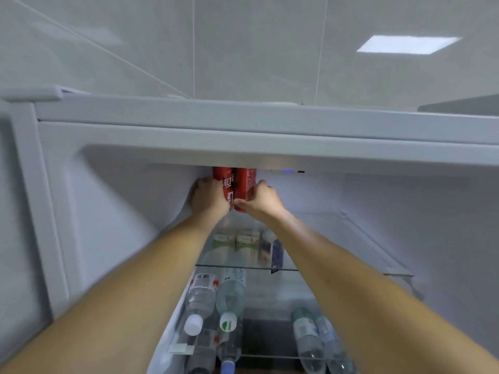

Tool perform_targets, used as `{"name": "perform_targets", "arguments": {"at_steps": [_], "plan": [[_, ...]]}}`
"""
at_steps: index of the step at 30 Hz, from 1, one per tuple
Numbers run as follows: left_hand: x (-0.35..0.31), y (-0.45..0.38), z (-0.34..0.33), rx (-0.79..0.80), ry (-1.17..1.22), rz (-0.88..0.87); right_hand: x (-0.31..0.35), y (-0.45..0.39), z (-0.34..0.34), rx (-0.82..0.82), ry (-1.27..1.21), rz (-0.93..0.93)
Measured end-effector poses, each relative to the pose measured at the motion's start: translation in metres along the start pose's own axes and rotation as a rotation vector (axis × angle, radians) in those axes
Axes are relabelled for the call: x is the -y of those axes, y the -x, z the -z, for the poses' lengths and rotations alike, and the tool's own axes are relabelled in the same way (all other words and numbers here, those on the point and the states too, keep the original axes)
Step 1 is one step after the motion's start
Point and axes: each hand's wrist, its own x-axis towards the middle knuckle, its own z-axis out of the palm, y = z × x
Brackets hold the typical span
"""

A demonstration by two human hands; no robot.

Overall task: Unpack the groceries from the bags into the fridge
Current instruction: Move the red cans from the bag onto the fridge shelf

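Note:
Two red soda cans stand side by side at the top of the open fridge (pixel 378 163), their tops hidden behind the upper frame. My left hand (pixel 209 198) grips the left red can (pixel 225 182) from the left side. My right hand (pixel 260 199) grips the right red can (pixel 245 184), thumb under its base and fingers round its right side. Both arms reach up and forward into the top shelf area. The cans touch each other.
A glass shelf (pixel 286 269) below holds green-and-white cartons (pixel 247 241) and a purple pack (pixel 276 253). Lower down lie several plastic water bottles (pixel 231 295), at left and at right (pixel 307 336). The fridge's left wall (pixel 113 211) is close to my left hand.

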Motion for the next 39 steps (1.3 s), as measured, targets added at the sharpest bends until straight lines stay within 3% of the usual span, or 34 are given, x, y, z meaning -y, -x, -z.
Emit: {"name": "perform_targets", "arguments": {"at_steps": [4,8,13,21,29,35,39], "plan": [[0.001,0.038,0.029,-0.011,-0.044,-0.134,0.0,0.042,0.021,-0.009,0.137,0.061],[0.002,0.078,0.056,0.01,-0.054,-0.121,0.005,0.084,0.041,-0.006,0.221,0.137],[0.0,0.147,0.094,0.028,-0.153,-0.213,0.019,0.148,0.054,-0.018,0.146,0.177],[0.016,0.294,0.18,-0.053,-0.164,-0.247,0.026,0.259,0.058,-0.054,-0.029,0.413],[0.041,0.462,0.271,-0.168,-0.347,-0.026,0.059,0.384,0.075,0.073,-0.239,0.594],[0.057,0.597,0.367,-0.237,-0.658,0.13,0.124,0.487,0.084,0.187,-0.359,0.783],[0.06,0.695,0.434,-0.308,-0.709,0.248,0.169,0.585,0.092,0.282,-0.451,0.982]]}}
